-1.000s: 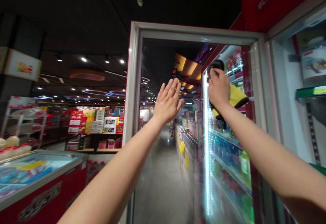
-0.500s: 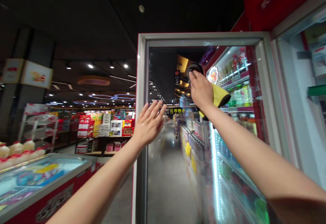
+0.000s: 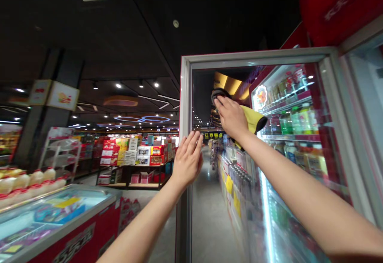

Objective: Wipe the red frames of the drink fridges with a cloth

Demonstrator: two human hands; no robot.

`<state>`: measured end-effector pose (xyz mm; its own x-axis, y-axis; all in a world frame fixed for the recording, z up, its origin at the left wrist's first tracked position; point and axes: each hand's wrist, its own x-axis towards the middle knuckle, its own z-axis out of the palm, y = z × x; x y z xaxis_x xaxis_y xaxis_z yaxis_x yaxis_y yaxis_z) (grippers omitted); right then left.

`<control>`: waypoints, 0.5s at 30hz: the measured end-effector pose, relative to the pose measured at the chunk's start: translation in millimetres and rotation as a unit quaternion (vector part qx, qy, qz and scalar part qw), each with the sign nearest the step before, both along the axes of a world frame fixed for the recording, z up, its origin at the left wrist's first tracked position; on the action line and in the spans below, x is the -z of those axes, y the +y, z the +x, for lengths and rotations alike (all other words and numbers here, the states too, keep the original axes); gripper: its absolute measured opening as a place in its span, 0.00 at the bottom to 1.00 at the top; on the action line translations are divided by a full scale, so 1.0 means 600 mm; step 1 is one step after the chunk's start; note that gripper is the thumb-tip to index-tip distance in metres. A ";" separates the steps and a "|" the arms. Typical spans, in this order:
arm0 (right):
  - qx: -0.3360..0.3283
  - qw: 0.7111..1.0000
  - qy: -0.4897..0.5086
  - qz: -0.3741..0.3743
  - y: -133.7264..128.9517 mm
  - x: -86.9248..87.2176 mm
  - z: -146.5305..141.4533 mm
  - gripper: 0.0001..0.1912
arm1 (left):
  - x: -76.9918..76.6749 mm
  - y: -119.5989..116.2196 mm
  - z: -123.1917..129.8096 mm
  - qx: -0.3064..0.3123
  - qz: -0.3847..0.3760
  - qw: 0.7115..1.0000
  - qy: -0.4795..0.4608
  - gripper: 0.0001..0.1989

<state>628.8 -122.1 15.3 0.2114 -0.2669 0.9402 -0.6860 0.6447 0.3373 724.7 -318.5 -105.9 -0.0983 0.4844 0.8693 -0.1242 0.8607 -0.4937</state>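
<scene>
An upright glass door (image 3: 209, 215) with a pale metal frame (image 3: 184, 95) stands in front of me. My right hand (image 3: 232, 117) presses a yellow cloth (image 3: 253, 119) with dark edging against the upper part of the glass; part of the cloth hangs out to the right of the hand. My left hand (image 3: 188, 157) lies flat over the left side of the frame, fingers stretched upward, holding nothing. Bottles on shelves (image 3: 295, 120) show through or in the glass at the right.
A red chest freezer (image 3: 104, 223) with a glass top is at the lower left, with white bottles (image 3: 22, 180) behind it. Boxed goods (image 3: 143, 155) fill shelves further back. A red cooler header (image 3: 338, 11) juts out at the upper right.
The view has shifted, so the door and surroundings sit further right and lower. My right hand has moved left across the glass with the cloth. My left hand stays at the frame, its fingers closer together.
</scene>
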 end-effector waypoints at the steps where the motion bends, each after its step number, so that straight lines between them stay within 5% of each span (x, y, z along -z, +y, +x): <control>1: -0.003 0.999 0.008 0.034 -0.021 0.008 0.008 0.26 | 0.004 -0.004 -0.002 -0.003 0.002 1.000 -0.001 0.35; 5: -0.022 0.979 0.053 0.195 -0.047 0.086 0.017 0.27 | 0.017 -0.021 -0.004 -0.019 0.012 1.000 -0.015 0.35; 8: -0.009 0.978 0.065 0.198 -0.019 0.107 0.001 0.29 | 0.022 -0.027 -0.006 -0.019 0.034 0.999 -0.024 0.37; 11: 0.024 0.993 0.042 0.105 -0.009 0.052 -0.005 0.30 | 0.023 -0.025 -0.008 -0.015 0.051 0.998 -0.027 0.39; 15: 0.027 0.998 0.014 0.051 -0.052 -0.031 0.013 0.29 | 0.025 -0.021 -0.010 -0.010 0.071 0.997 -0.017 0.41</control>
<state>636.9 -153.0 33.9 0.2200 -0.3729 0.9014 -0.6401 0.6421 0.4218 719.0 -331.3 -121.0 -0.1370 0.3549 0.9248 -0.1265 0.9197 -0.3717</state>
